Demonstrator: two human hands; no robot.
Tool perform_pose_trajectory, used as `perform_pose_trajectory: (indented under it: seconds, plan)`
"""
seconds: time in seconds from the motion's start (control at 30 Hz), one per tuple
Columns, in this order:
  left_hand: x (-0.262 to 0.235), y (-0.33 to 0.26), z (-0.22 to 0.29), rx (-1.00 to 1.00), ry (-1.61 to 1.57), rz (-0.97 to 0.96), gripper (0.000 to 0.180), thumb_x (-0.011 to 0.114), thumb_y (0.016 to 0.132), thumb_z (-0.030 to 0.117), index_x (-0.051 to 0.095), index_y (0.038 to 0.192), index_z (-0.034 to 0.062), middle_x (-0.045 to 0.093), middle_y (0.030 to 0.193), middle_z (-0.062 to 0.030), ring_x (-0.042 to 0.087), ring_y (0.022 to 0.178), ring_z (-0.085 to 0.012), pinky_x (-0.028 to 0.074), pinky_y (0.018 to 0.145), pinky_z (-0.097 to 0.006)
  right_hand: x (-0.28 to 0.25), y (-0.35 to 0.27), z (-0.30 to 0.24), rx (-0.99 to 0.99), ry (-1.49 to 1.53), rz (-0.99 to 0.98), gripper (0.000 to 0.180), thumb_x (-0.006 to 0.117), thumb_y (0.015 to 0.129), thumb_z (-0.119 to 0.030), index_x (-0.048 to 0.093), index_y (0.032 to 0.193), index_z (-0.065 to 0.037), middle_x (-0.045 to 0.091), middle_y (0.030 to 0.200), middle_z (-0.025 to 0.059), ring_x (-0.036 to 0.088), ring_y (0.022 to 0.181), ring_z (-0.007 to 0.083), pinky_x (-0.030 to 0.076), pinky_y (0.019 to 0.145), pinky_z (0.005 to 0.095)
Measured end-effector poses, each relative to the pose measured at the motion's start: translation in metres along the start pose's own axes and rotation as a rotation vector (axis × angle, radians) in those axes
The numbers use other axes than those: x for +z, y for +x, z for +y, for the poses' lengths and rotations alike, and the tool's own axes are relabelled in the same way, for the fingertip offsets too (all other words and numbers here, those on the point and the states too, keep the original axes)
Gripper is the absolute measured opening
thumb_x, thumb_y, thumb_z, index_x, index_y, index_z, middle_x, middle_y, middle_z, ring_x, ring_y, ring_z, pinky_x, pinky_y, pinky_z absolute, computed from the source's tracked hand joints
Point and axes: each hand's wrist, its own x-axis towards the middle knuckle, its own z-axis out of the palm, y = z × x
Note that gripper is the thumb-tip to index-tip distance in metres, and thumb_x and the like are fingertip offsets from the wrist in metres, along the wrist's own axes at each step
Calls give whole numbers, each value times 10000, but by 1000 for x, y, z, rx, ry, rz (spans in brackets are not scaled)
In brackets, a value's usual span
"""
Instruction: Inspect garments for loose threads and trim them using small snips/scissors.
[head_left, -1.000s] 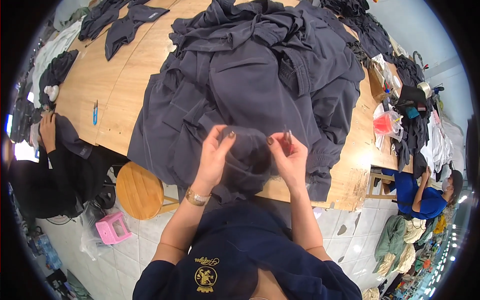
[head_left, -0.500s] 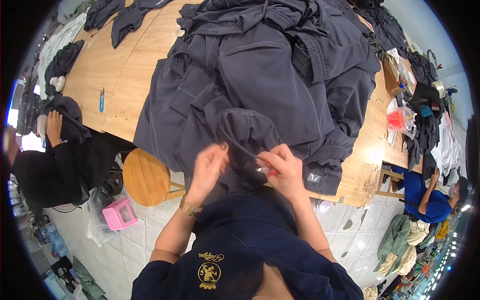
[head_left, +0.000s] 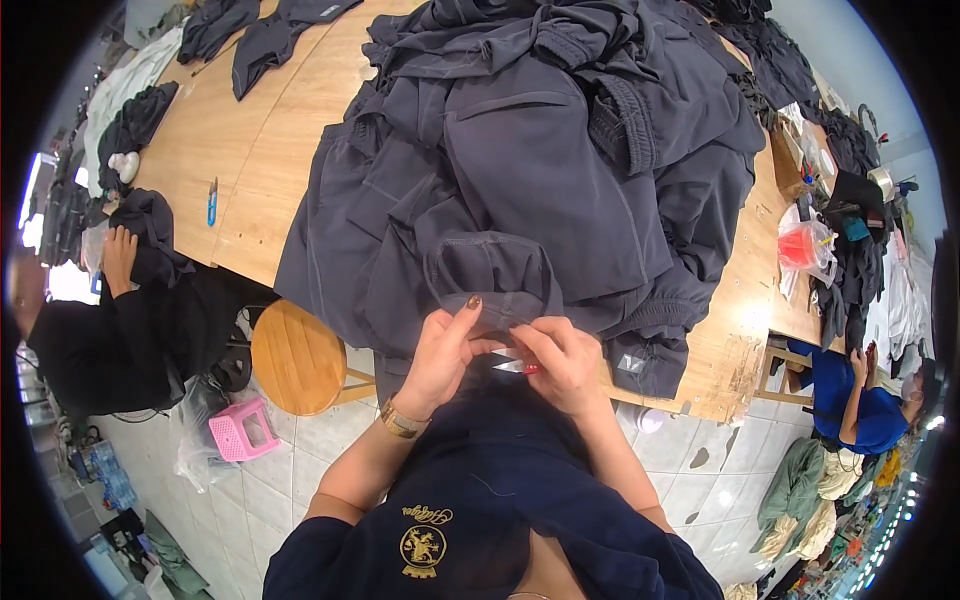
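A dark grey garment leg opening [head_left: 490, 262] lies at the near edge of a pile of dark grey pants [head_left: 550, 180], its hem turned toward me. My left hand [head_left: 440, 355] pinches the hem between thumb and fingers. Red-handled thread snips [head_left: 515, 366] sit in my right hand [head_left: 560, 362], closed round them, with the metal blades pointing left toward my left hand. The right hand's fingertips also touch the hem. Whether the blades meet any thread is too small to tell.
Blue thread snips [head_left: 212, 202] lie on the wooden table [head_left: 250, 150] at left. Below it stand a round wooden stool [head_left: 297, 358] and a pink plastic stool [head_left: 243, 430]. A co-worker in black [head_left: 110, 350] sits left, another in blue [head_left: 860, 400] right.
My left hand has come in to grip the hem beside my right hand. The leg opening now faces me more widely, and the snips' blades have turned toward the left hand.
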Motion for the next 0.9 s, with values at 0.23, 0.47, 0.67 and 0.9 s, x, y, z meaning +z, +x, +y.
perform_pose_trajectory:
  seconds: [0.23, 0.47, 0.67, 0.9]
  plan:
    - [-11, -6, 30, 127, 547, -53, 287, 503, 947, 228, 618, 919, -34, 655, 876, -87, 626, 798, -122, 478, 696, -230, -49, 9, 30, 454, 149, 629, 77, 528, 877, 20, 576, 858, -37, 492, 775, -30, 417, 613, 22, 334, 515, 165]
    - [-62, 25, 53, 392, 957, 543, 121, 634, 821, 108, 618, 874, 0, 653, 748, -64, 615, 677, -104, 483, 623, -236, -71, -16, 79, 648, 203, 832, 81, 612, 883, -107, 602, 930, -42, 474, 666, -73, 330, 508, -6, 226, 447, 169]
    - [-82, 58, 61, 704, 1524, 601, 203, 604, 762, 4, 605, 958, 57, 592, 1039, -137, 575, 959, -284, 469, 803, -356, -45, -6, 54, 624, 210, 737, 53, 588, 894, -85, 578, 919, -40, 491, 700, -66, 362, 545, 0, 272, 485, 157]
    - [-64, 79, 84, 607, 1439, 317, 119, 611, 817, 54, 608, 936, 51, 598, 968, -107, 564, 969, -208, 443, 811, -295, 7, 44, -4, 446, 511, 243, 234, 701, 777, -30, 468, 795, -47, 472, 765, -12, 368, 578, 23, 310, 488, 177]
